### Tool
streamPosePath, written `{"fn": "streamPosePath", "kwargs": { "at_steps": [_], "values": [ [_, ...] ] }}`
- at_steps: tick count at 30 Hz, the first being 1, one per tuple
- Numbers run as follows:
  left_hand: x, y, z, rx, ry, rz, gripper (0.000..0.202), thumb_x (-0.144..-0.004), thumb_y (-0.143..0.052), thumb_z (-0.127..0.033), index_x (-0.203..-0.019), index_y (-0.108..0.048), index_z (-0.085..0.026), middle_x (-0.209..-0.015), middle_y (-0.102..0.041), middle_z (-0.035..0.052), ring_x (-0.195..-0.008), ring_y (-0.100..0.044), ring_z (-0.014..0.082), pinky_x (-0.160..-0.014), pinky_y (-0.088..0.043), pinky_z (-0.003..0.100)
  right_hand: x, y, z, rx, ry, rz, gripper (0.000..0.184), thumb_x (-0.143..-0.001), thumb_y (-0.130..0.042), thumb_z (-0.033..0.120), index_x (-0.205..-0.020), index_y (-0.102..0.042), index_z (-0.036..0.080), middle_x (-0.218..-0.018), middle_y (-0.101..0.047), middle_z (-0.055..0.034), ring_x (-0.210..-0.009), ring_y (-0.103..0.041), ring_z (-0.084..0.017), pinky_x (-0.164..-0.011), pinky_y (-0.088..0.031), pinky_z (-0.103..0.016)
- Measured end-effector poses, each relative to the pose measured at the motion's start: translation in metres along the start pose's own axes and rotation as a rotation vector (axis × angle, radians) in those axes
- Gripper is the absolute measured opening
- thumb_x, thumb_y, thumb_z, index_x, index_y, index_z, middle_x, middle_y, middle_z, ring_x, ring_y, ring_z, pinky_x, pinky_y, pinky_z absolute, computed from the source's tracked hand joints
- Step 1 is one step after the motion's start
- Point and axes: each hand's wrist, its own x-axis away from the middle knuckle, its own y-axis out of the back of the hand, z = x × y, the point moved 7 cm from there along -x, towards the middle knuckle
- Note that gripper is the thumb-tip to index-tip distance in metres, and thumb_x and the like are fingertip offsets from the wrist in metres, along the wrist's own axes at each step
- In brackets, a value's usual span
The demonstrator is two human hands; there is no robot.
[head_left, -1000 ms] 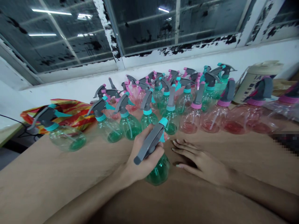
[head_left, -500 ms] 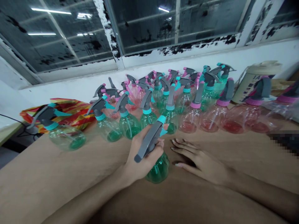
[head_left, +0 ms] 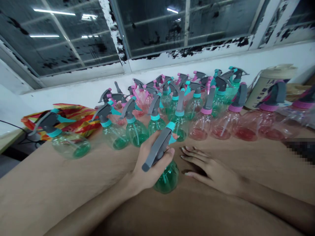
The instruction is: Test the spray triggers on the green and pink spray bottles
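Observation:
My left hand (head_left: 150, 164) is wrapped round the neck of a green spray bottle (head_left: 167, 178) with a grey head and turquoise nozzle. The bottle stands on the wooden table (head_left: 81, 196) in front of me, its neck and most of its trigger hidden by my fingers. To the right of it, my right hand (head_left: 209, 168) rests palm down on the table with its fingers spread, holding nothing. Just beyond the hands is a row of spray bottles; a green one (head_left: 137, 132) and a pink one (head_left: 199, 127) are among the nearest.
Another green spray bottle (head_left: 70, 146) stands apart at the left, before a red and yellow plastic bag (head_left: 81, 113). Several more spray bottles crowd toward the wall. A beige jug (head_left: 269, 77) stands at the back right, below the windows (head_left: 157, 29).
The fingers of my left hand have shifted slightly round the spray bottle's neck and trigger. My right hand and the other bottles look the same.

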Motion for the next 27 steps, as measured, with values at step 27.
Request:
{"fn": "streamPosePath", "kwargs": {
  "at_steps": [27],
  "values": [
    [0.001,-0.002,0.001,0.034,-0.001,-0.029,0.022,-0.08,-0.052,-0.024,-0.101,-0.058,-0.023,-0.075,-0.064,0.0005,-0.066,-0.061,0.017,-0.063,-0.05,0.03,0.0,-0.002,0.0,0.047,-0.003,0.026,0.052,-0.089,-0.047,0.046,-0.135,-0.044,0.021,-0.143,-0.042,-0.0054,-0.133,-0.033,-0.023,-0.109,-0.031,-0.046]
  ]
}}
